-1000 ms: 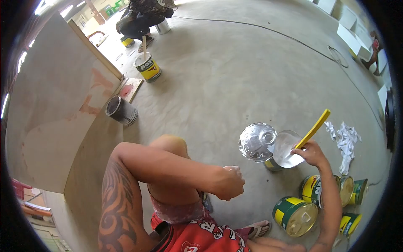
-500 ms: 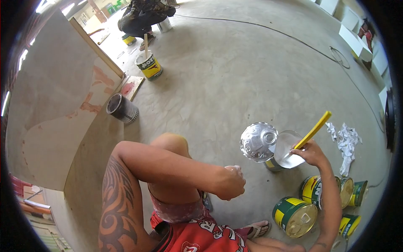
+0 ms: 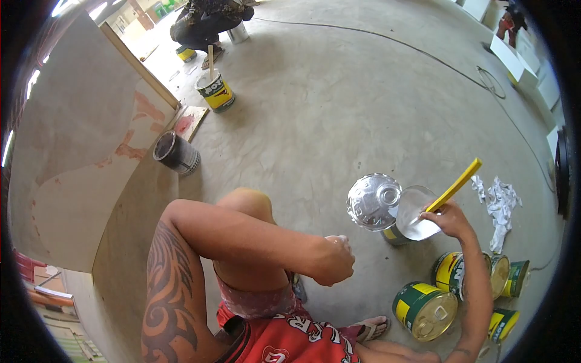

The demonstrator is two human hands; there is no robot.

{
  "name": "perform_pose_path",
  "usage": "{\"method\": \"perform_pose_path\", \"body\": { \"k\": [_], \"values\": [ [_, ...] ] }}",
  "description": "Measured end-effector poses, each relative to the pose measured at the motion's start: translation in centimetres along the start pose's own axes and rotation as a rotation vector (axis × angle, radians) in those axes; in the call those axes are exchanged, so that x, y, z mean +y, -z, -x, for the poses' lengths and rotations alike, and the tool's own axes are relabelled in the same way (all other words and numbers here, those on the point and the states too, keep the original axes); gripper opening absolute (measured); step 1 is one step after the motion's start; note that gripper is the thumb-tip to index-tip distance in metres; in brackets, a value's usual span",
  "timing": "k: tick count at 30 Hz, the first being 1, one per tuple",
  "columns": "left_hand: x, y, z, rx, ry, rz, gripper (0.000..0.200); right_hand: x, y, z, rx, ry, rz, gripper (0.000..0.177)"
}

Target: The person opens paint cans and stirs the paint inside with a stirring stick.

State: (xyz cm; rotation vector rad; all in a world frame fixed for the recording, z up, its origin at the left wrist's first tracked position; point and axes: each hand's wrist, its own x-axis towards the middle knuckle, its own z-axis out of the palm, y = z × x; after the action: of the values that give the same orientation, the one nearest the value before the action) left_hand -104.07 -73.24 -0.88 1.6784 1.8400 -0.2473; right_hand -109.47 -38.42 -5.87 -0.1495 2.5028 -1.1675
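Now right hand (image 3: 451, 219) grips yellow stick (image 3: 454, 184) in open can (image 3: 414, 215)

Shiny metal lid (image 3: 373, 201), matt concrete floor (image 3: 339, 103) (rough), yellow plastic stick (image 3: 454, 184).

**Around the dark can: clutter and a crouching figure**

The dark can (image 3: 175, 154) stands on the concrete floor (image 3: 339, 109), just beside a large plywood panel (image 3: 78, 139) on its left; right behind it lies a small board smeared red (image 3: 189, 123); farther back stands a yellow-and-black can (image 3: 216, 92) with a wooden stick (image 3: 210, 57) upright in it; beyond that a person (image 3: 206, 21) crouches; well to the dark can's right lie crumpled white rags (image 3: 499, 202); below those, several green-and-yellow cans (image 3: 423, 308) lie on their sides.
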Motion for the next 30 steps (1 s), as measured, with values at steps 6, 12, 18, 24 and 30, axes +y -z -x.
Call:
{"method": "perform_pose_path", "body": {
  "k": [6, 12, 18, 24, 30],
  "values": [
    [0.1, -0.1, -0.4, -0.024, -0.001, -0.002, 0.033, 0.2, 0.0, -1.3, 0.236, 0.268, 0.317, 0.019],
    [0.1, -1.1, 0.2, 0.003, 0.043, 0.089, 0.037, 0.9, -1.5, -0.9, 0.214, 0.236, 0.019, 0.024],
    [0.3, 2.1, 1.3, -0.11, -0.004, 0.095, 0.04, -0.9, 1.4, -0.1, 0.034, 0.031, 0.256, 0.022],
    [0.3, 1.6, 1.0, -0.09, 0.014, 0.056, 0.039, 0.9, -1.4, -0.5, 0.293, 0.321, -0.114, 0.017],
    [0.4, 1.5, 0.9, -0.096, 0.022, 0.054, 0.037, -1.0, 1.5, 0.3, -0.031, -0.108, 0.13, 0.019]
  ]
}}
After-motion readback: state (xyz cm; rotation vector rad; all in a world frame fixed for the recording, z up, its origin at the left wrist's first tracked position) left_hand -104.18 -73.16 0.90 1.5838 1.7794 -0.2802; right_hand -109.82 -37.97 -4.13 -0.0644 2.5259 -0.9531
